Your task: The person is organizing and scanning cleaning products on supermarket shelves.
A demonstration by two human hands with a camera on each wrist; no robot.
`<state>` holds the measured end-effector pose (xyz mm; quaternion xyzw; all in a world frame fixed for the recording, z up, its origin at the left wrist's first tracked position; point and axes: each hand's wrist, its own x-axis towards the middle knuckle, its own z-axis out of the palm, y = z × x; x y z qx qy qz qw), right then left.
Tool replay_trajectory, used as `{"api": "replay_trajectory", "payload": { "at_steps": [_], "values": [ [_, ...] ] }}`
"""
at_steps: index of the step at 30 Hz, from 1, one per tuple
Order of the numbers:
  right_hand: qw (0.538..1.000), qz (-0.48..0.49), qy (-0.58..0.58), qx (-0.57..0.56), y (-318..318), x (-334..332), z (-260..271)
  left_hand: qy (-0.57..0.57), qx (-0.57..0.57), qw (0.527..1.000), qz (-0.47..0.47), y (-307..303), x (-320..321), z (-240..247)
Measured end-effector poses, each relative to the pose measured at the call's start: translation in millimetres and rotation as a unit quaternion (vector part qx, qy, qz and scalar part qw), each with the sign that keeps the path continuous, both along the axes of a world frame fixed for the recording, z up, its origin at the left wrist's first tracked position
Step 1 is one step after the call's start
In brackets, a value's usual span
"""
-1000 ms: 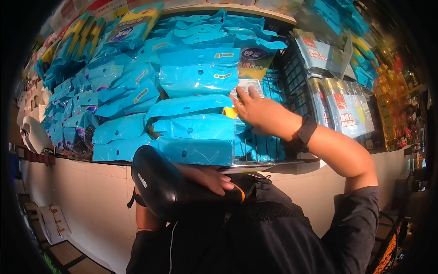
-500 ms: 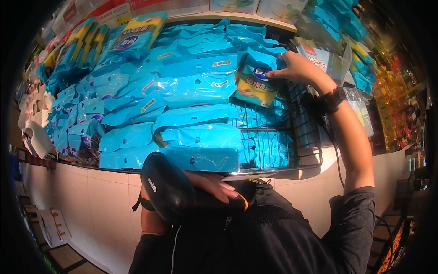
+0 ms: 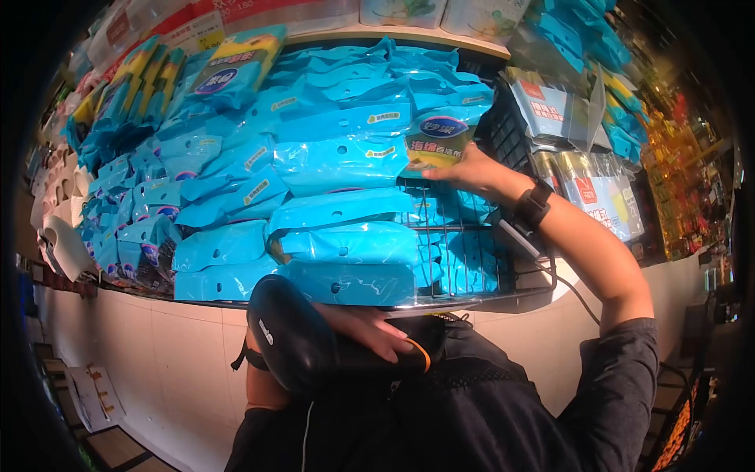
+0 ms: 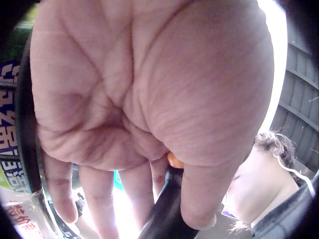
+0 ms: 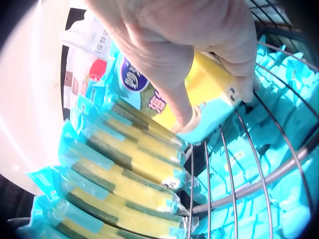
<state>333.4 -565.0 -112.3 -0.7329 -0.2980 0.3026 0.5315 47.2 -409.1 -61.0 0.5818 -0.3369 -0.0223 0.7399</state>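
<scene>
In the head view my right hand [image 3: 476, 171] pinches the lower edge of a blue-and-yellow sponge package [image 3: 442, 128] at the right end of the blue rows. The right wrist view shows the thumb on the front of this package [image 5: 204, 84] and the other fingers at its far side, just above black wires. My left hand [image 3: 371, 326] lies low in front of the shelf, beside a black rounded case [image 3: 287, 334] and an orange-edged black item [image 3: 409, 358]. Its palm [image 4: 144, 84] faces the left wrist camera, fingers extended, with a black piece [image 4: 169, 209] between thumb and fingers.
A black wire divider [image 3: 507, 149] rises right of the packages, with boxed goods [image 3: 594, 193] beyond it. The wire shelf's front edge [image 3: 472, 303] runs above my waist. A cable [image 3: 578, 295] hangs below the right wrist.
My right hand has moved down from the package's upper right corner to its lower edge, and the package sits slightly higher and straighter. The left hand stays almost in place.
</scene>
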Motion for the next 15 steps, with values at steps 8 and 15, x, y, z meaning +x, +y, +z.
{"api": "replay_trajectory", "payload": {
  "at_steps": [8,15],
  "values": [
    [0.994,0.051,0.007,-0.100,8.2,10.2,26.5,0.061,0.053,0.996,-0.045,12.3,-0.8,3.0],
    [0.995,0.082,0.058,0.018,17.5,13.5,44.8,-0.003,0.076,0.995,-0.066,9.8,5.7,6.4]
  ]
}}
